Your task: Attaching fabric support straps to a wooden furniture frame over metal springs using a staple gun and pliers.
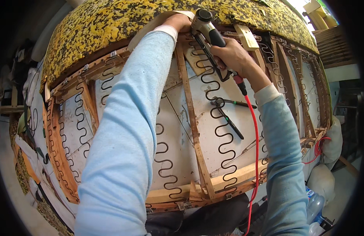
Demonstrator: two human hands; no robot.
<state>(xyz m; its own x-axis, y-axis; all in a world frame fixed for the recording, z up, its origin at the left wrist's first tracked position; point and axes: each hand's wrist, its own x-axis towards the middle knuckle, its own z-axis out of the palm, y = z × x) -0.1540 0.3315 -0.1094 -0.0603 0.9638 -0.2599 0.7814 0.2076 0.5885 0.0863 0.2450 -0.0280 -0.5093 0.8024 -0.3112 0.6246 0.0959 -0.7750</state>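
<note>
My right hand (237, 57) is wrapped round the handle of a pneumatic staple gun (202, 24), black and silver, with a red air hose (253, 129) running down from its handle. The gun's nose is at the far rail of a wooden sofa frame (192, 118). My left hand (181, 23) is beside the gun's head, at a beige strip (150, 28) that curves along the rail. Its fingers are hidden behind the wrist and the gun. Yellow-and-black speckled foam (99, 29) covers the part beyond the rail.
Zigzag springs (225, 149) span the frame between wooden slats. Pincers with dark handles (229, 120) lie beneath the springs on a pale surface. A light wood block (247, 37) is at the far rail. A clear plastic bottle (315, 206) stands at the lower right.
</note>
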